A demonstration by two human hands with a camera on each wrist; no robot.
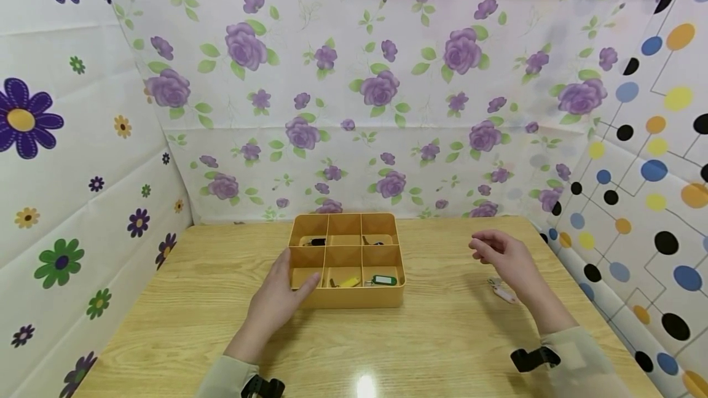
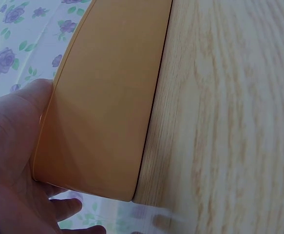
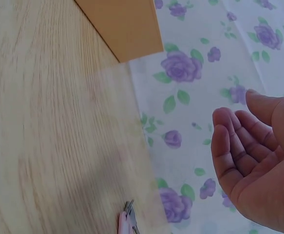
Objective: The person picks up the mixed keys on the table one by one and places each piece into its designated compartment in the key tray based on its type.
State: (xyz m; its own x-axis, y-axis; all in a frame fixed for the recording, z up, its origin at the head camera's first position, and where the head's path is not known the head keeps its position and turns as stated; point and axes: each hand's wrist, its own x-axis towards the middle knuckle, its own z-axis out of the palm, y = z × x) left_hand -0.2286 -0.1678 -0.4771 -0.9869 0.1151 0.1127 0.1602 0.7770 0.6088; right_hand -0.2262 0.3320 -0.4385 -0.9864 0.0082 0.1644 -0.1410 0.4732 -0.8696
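Observation:
An orange-tan box [image 1: 350, 298] with six compartments stands on the table. My left hand [image 1: 278, 293] holds its near left corner, the thumb laid over the front rim and the fingers along the left side. In the left wrist view the box's front wall [image 2: 103, 112] fills the middle. My right hand [image 1: 506, 260] hovers right of the box, fingers loosely curled and nothing in them. Below it on the table lies a key with a pink tag [image 1: 503, 292]; in the right wrist view the pink tag [image 3: 124, 224] shows at the bottom edge.
In the box's front row lie a yellow-tagged key [image 1: 348, 282] and a green tag [image 1: 384, 280]. A black-tagged key [image 1: 318, 242] sits back left, another dark-headed key [image 1: 373, 242] back right. Patterned cloth walls [image 1: 354, 158] close off the table's back and sides.

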